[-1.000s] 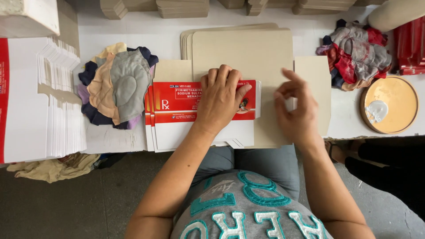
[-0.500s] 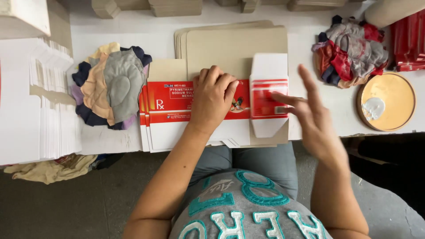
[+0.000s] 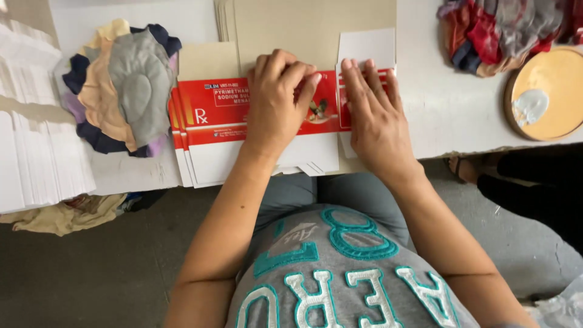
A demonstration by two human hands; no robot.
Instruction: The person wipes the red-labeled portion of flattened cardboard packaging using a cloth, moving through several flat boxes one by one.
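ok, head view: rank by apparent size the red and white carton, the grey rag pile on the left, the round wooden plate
1. Red and white carton, flat under both hands, widest spread.
2. Grey rag pile.
3. Round wooden plate, cut off at the right edge, so its full size is unsure.

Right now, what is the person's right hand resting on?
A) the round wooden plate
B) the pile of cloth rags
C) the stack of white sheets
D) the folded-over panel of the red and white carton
D: the right hand lies flat on the folded-over panel of the red and white carton, away from the plate and rags.
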